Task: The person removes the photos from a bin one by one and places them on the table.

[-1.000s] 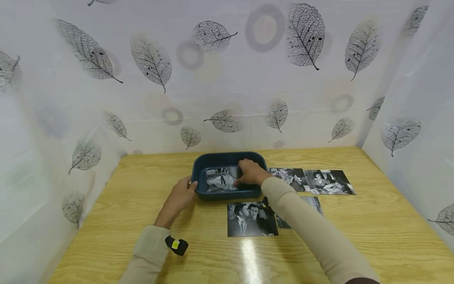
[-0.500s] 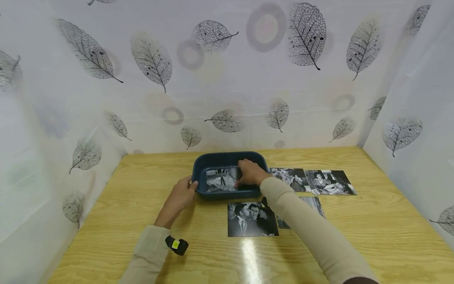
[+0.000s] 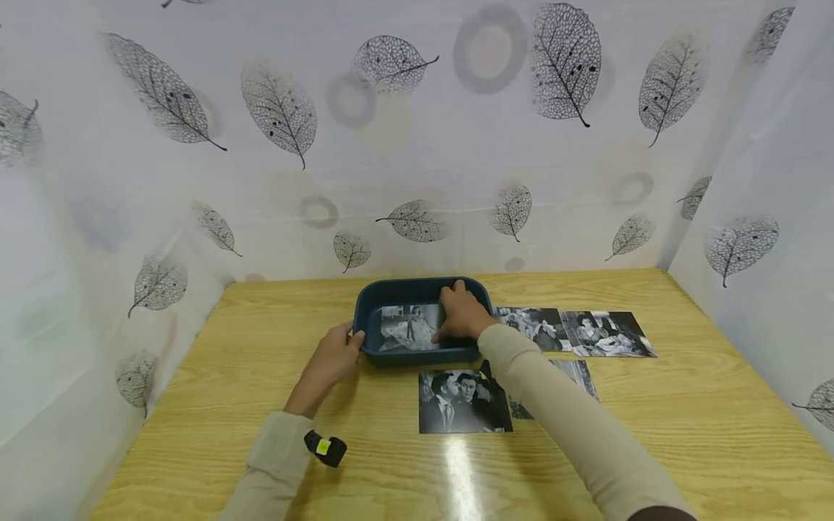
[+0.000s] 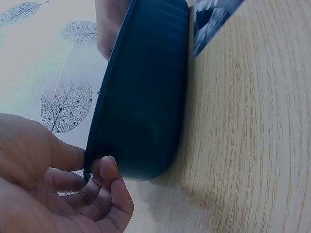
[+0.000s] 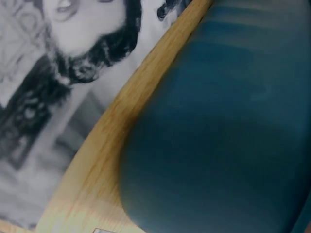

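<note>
A dark blue plastic basin point(image 3: 417, 357) stands on the table, its outer wall large in both wrist views. My left hand point(image 3: 332, 356) pinches the basin's left rim between thumb and fingers, as the left wrist view also shows. Inside the basin is a black-and-white photo point(image 3: 407, 329). My right hand point(image 3: 464, 312) reaches over the right wall and holds this photo at its right end, thumb near the front edge and fingers toward the back. The hand hides that end of the photo. In the right wrist view the basin wall hides the right hand's fingers.
Right of the basin lie two photos, a nearer one point(image 3: 534, 327) and a farther one point(image 3: 609, 334). In front is a photo of two faces point(image 3: 462, 405), beside another photo point(image 3: 576, 376) partly under the right sleeve. A leaf-patterned curtain point(image 3: 417, 145) rises behind the table point(image 3: 260, 311).
The photo in the basin has shifted slightly toward the back. The right hand's fingers have risen a little at the far side. The left hand keeps its place on the rim.
</note>
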Available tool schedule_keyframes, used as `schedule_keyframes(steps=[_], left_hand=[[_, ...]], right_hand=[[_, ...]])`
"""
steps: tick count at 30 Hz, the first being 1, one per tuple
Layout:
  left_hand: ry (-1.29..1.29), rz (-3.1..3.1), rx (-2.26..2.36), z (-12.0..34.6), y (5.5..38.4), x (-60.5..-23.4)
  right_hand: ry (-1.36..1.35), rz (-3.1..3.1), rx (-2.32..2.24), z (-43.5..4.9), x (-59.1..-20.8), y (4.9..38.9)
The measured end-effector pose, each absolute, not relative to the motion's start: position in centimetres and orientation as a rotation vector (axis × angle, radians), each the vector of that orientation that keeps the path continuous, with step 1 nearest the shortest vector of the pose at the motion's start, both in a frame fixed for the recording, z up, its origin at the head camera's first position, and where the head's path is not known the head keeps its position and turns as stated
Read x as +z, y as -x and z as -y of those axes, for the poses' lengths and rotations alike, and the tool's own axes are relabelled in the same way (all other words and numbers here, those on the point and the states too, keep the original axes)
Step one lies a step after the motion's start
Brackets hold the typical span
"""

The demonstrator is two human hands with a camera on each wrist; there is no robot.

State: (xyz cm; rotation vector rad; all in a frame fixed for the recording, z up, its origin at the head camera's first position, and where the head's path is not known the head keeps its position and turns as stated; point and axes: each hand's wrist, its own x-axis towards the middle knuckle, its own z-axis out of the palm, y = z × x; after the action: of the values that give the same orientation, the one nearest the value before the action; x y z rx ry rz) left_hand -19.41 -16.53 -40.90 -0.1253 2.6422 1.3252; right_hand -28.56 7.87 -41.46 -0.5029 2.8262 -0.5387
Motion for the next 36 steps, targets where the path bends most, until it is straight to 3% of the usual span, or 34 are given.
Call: schedule_keyframes(steps=[23, 36], left_hand=[[0.137, -2.633, 1.342, 16.4, 19.3, -40.7], [0.139, -2.627, 1.345, 16.4, 19.1, -40.7]], right_hand=[[0.533, -2.847, -1.265, -9.5, -40.9, 29.0], [0.398, -2.683, -1.440, -12.1, -37.4, 27.9]])
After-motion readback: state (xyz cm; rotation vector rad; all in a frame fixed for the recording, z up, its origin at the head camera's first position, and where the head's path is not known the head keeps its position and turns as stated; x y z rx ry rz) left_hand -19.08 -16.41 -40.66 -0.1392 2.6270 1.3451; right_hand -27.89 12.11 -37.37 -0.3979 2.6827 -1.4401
